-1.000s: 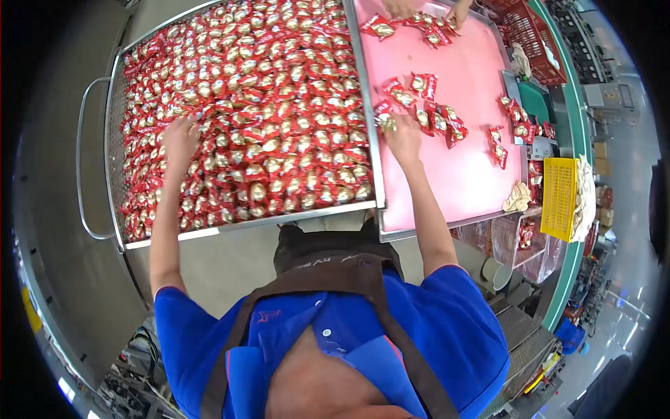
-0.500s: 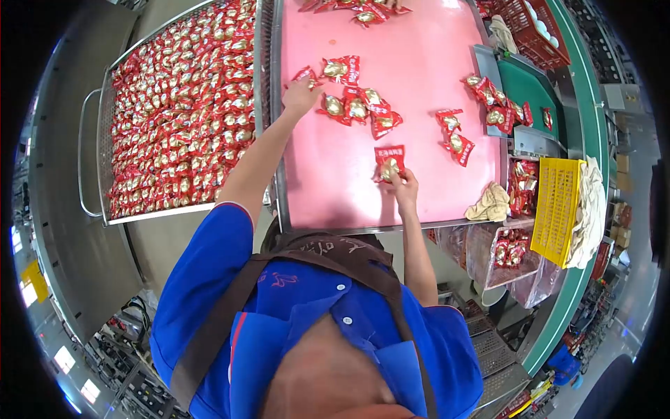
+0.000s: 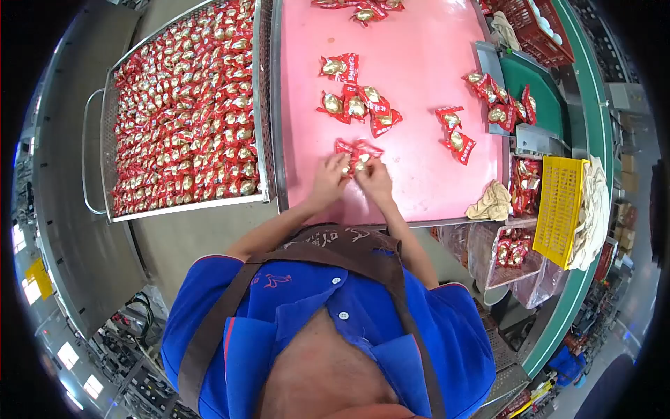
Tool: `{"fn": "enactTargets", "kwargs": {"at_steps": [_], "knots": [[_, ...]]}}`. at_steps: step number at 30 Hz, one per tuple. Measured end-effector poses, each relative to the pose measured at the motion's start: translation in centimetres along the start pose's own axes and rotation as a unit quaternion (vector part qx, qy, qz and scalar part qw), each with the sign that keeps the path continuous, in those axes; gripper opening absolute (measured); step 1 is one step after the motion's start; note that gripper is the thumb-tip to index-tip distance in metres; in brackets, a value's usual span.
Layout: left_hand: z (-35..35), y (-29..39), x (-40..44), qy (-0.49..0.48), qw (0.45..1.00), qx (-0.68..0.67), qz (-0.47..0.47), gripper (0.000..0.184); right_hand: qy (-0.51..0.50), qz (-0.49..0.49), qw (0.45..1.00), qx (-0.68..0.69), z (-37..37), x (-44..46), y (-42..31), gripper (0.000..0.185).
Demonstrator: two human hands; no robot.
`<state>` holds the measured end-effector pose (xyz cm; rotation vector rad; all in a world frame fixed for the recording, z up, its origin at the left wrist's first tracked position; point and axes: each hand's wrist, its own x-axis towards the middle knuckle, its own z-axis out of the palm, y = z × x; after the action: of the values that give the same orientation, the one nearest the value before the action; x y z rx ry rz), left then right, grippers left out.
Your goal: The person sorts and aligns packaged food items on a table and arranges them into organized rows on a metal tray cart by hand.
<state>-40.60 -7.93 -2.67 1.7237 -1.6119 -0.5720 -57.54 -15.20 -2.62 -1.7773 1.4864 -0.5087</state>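
Near the front edge of the pink tabletop (image 3: 433,195), my two hands are side by side. My left hand (image 3: 329,183) is closed on a small red-and-gold packet (image 3: 343,147), mostly covered by the fingers. My right hand (image 3: 375,180) pinches a second red-and-gold packet (image 3: 364,156); the two packets touch or nearly touch. Just beyond the hands lies a cluster of similar packets (image 3: 356,106), with a single packet (image 3: 339,67) farther back. Two more packets (image 3: 458,145) lie to the right.
A metal mesh tray (image 3: 105,150) full of rows of packets stands at left. On the right are a green chute (image 3: 537,91) with several packets at its mouth, a crumpled cloth (image 3: 490,202), a yellow crate (image 3: 558,206) and a red basket (image 3: 537,35) holding white round objects.
My left hand has come from the table's left side toward the middle, bringing a packet beside my right hand's. My right hand has shifted slightly left. Another person's hand at the far edge is gone.
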Motion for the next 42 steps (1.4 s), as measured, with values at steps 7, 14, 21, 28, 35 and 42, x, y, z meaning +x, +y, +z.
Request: {"fn": "enactTargets", "kwargs": {"at_steps": [7, 14, 21, 28, 35, 42], "knots": [[-5.6, 0.1, 2.7, 0.002, 0.997, -0.003, 0.083, 0.071, -0.058, -0.117, 0.974, -0.185, -4.1, 8.4, -7.5, 0.039], [-7.6, -6.1, 17.0, 0.000, 0.977, 0.099, 0.187, 0.042, -0.034, -0.252, 0.938, -0.235, -0.1, 15.5, -8.3, 0.056], [-5.6, -7.7, 16.4, -0.055, 0.978, 0.162, 0.117, 0.045, 0.004, -0.149, 0.980, -0.136, -6.6, 3.2, -5.1, 0.059], [-7.1, -3.8, 7.9, 0.143, 0.969, -0.028, -0.199, 0.045, -0.100, -0.104, 0.976, -0.161, -7.1, 1.8, -3.5, 0.064], [-3.4, -1.5, -1.3, 0.023, 0.987, -0.009, -0.156, 0.055, 0.030, -0.075, 0.979, -0.187, -5.4, 13.6, -5.1, 0.047], [-6.5, 0.8, 8.7, 0.048, 0.998, -0.034, -0.005, 0.022, 0.083, -0.108, 0.960, -0.245, -8.9, 12.9, -1.9, 0.039]]}}
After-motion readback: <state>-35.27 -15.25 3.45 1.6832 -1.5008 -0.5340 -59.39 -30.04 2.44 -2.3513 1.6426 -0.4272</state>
